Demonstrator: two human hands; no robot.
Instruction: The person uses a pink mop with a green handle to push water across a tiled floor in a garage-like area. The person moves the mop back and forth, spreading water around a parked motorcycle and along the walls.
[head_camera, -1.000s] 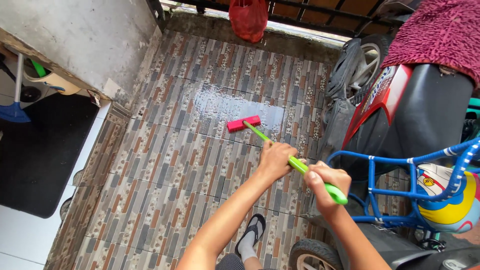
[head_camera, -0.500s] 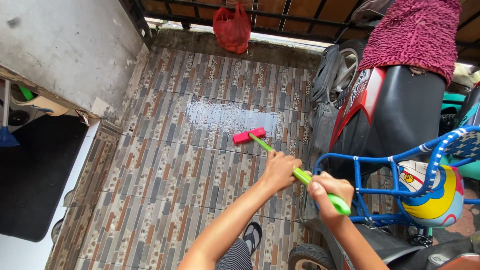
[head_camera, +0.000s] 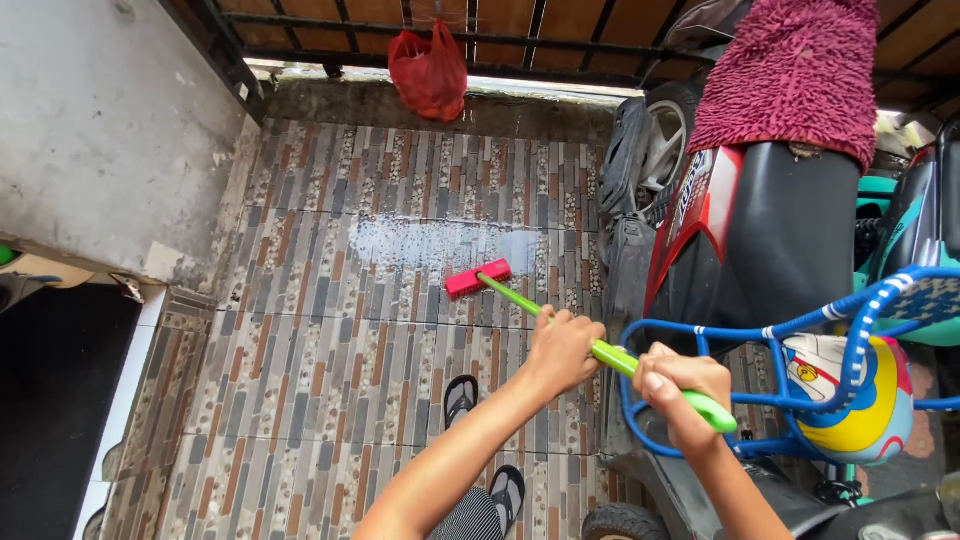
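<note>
Both hands grip a green-handled brush (head_camera: 478, 279). The left hand (head_camera: 562, 348) is clenched round the middle of the handle (head_camera: 520, 300), and the right hand (head_camera: 680, 385) is clenched round its upper end, just short of the rounded green tip. The pink brush head rests on the tiled floor (head_camera: 330, 340) at the near edge of a wet, foamy patch (head_camera: 440, 242), which spreads across the middle of the floor toward the far side. To the left of the brush the tiles run open as far as a grey wall (head_camera: 110, 130), whose lower corner juts out above a dark doorway (head_camera: 50, 400). At the far edge the floor ends in a low concrete kerb under a barred gate (head_camera: 500, 40), with a red bag (head_camera: 430, 70) hanging on the bars. On the right, room is tight: a scooter (head_camera: 770, 230) with a magenta mat (head_camera: 800, 70) on its seat stands just beside the wet patch, its wheel close to the kerb. A blue child's bike (head_camera: 860, 330) stands nearer, its frame right beside the right hand. Two sandalled feet (head_camera: 460, 395) stand on the tiles below the left arm, well apart from the brush head.
</note>
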